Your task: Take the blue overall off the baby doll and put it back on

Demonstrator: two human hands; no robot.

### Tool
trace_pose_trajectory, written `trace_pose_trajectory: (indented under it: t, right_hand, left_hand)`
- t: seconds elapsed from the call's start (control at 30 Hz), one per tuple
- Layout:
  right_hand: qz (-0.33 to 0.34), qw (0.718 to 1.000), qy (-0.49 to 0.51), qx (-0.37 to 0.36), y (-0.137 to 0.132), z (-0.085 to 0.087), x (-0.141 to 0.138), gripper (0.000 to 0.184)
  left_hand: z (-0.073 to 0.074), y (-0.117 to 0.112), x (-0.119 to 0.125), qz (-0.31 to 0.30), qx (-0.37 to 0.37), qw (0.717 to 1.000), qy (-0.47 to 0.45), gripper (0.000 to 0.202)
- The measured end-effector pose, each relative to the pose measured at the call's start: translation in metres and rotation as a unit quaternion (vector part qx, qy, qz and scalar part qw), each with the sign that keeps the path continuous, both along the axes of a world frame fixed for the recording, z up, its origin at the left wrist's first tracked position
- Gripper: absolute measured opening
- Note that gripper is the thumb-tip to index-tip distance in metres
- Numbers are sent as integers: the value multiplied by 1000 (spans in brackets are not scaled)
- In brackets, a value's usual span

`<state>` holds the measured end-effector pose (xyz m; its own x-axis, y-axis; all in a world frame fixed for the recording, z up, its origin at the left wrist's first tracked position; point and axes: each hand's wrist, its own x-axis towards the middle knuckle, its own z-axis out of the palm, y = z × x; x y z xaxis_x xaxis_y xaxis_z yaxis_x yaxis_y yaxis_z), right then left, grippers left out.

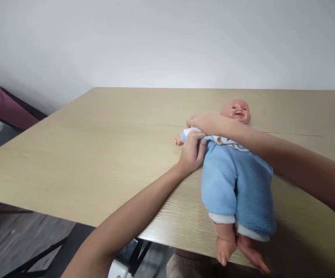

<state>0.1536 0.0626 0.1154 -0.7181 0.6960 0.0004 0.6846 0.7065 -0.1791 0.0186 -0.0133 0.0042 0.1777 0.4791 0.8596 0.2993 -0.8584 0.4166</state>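
Note:
A baby doll point(222, 181) lies on its back on the table, head toward the wall and feet at the near edge. It wears fluffy blue trousers with white cuffs and a patterned white top point(224, 140). My left hand point(193, 151) is at the doll's side, fingers closed on the top between the sleeve and the waistband. Reaching across the doll's chest, my right hand point(203, 122) curls its fingers over the upper part of the sleeve point(191, 130). The doll's small hand pokes out beyond that cuff. My right forearm hides much of the chest and the other arm.
The wooden table point(98, 154) has a thin seam across it and meets a pale wall point(167, 42) behind. Left of it are a pink cloth-like thing point(8, 104) and a dark seat. Below the near edge, black metal legs and a white object point(118, 269) show.

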Motion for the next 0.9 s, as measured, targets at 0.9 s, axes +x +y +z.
trace_pose_trajectory:
  t: [0.9]
  right_hand:
    - [-211,927,304,-64,-68,-6,70,21]
  left_hand:
    - [2,-10,9,-21,-222,955,-198,37]
